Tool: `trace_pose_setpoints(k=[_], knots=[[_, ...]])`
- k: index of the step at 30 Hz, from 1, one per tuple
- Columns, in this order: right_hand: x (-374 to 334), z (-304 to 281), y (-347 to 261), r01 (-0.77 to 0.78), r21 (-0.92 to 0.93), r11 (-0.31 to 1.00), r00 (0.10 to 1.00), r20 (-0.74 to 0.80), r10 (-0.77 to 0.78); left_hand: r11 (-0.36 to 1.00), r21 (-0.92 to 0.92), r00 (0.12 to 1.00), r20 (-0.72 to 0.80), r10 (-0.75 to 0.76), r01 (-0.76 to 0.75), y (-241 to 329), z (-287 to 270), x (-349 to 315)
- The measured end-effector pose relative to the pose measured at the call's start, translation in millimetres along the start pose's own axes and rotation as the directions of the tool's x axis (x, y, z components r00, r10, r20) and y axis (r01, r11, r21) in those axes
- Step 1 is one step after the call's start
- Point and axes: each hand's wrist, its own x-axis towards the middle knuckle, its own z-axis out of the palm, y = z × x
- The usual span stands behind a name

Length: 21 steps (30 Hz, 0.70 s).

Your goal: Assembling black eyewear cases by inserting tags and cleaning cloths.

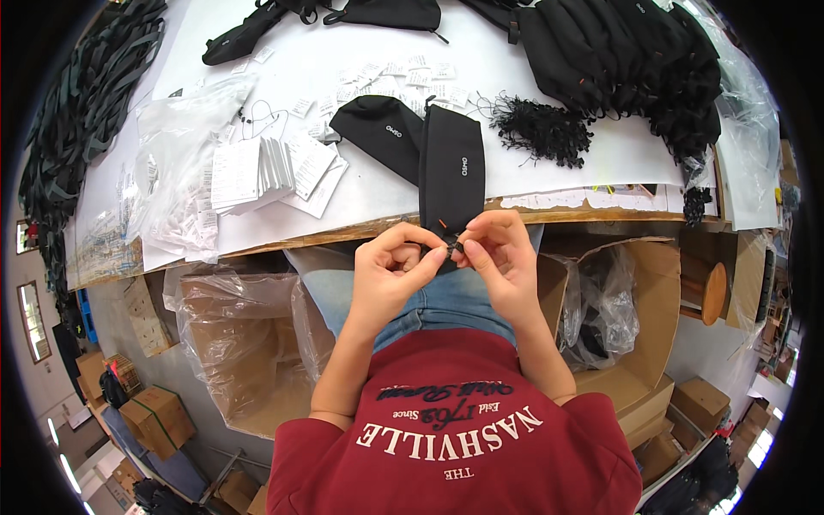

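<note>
Fingers (421,235) partly hide a tiny dark piece (457,247); the upper edge crops pouches (395,12).

We count two hands (386,273), two black pouches (453,167) nearest them, one black cord heap (542,130), one maroon shirt (455,429) and two large open cardboard boxes (657,296); the piled pouches (592,51) and white labels (390,84) overlap beyond counting.

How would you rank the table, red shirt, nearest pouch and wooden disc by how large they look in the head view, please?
1. Table
2. Red shirt
3. Nearest pouch
4. Wooden disc

The shirt looks closer to the camera, so this ranks apparent size only.
</note>
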Motion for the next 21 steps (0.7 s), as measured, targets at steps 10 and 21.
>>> trace_pose_setpoints(k=[10, 21], knots=[[0.3, 2.8, 2.4, 0.214, -0.385, 0.898, 0.976, 0.037, -0.216, 1.000, 0.013, 1.000, 0.009, -0.004, 0.004, -4.0, -2.3, 0.2], [1.4, 4.8, -7.3, 0.316, -0.593, 0.741, 0.943, 0.111, -0.314, 0.929, 0.358, 0.995, 0.007, 0.102, -0.097, 1.4, 1.6, -1.4]])
